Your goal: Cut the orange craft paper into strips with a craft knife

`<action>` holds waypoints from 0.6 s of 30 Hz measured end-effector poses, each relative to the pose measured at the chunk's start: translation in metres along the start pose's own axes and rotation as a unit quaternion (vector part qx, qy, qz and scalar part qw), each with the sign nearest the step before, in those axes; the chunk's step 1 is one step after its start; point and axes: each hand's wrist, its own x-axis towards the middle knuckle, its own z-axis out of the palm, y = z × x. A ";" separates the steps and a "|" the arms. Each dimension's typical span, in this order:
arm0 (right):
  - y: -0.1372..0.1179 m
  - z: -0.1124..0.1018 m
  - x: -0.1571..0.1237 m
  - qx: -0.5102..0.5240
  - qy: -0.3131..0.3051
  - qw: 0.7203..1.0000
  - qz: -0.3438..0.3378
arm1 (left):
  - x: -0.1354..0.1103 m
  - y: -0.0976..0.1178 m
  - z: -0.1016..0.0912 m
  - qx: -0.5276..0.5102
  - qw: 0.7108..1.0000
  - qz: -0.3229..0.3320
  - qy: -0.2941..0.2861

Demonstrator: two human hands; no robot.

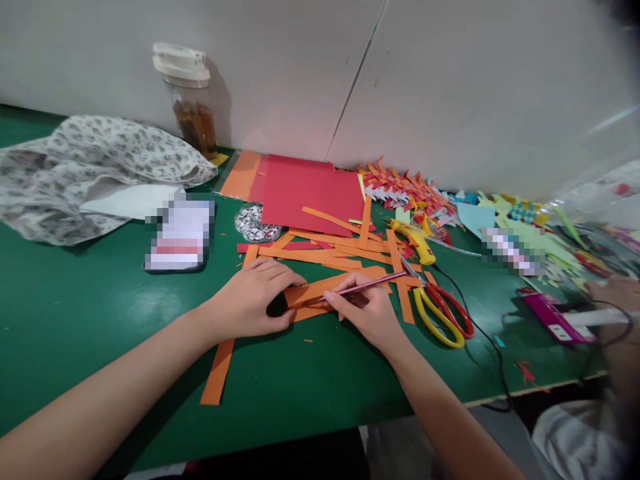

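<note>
My right hand (367, 310) grips a slim purple-pink pencil (370, 284), its lower end over an orange paper piece (313, 293). At that paper's left end is my left hand (255, 297), fingers on top and thumb at the near edge, pinching it. A second orange layer shows along the near side. One long orange strip (217, 373) passes beneath my left wrist and points toward the table's front. Beyond my hands, more orange strips (300, 255) overlap in a loose pile. Scissors (443, 317) with red and yellow handles lie right of my right hand.
A phone (181, 233), floral cloth (100, 173) and lidded drink bottle (193, 107) are at left. Red paper sheets (313, 193) and a container of googly eyes (256, 223) lie behind. A yellow glue gun (415, 240) trails a cord. Another person's hand (615, 300) is at right.
</note>
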 end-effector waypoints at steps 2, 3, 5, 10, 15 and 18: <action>0.000 -0.001 0.000 -0.003 0.004 1.000 -0.009 | 0.000 0.001 -0.001 0.000 1.000 0.000 0.001; 0.000 -0.002 0.000 -0.006 0.008 1.000 -0.014 | 0.001 0.001 -0.001 0.000 1.000 0.000 0.001; 0.001 -0.003 0.001 -0.010 0.017 1.000 -0.020 | 0.001 0.001 -0.001 0.001 1.000 0.002 0.001; 0.003 -0.006 0.001 -0.022 0.032 0.999 -0.027 | 0.001 0.000 0.000 0.006 1.000 0.005 0.004; 0.002 -0.006 0.001 -0.030 0.035 0.998 -0.034 | 0.001 0.000 0.001 0.006 1.000 0.002 0.004; 0.002 -0.006 0.001 -0.028 0.034 0.998 -0.033 | 0.001 0.000 0.000 0.007 1.000 0.000 0.002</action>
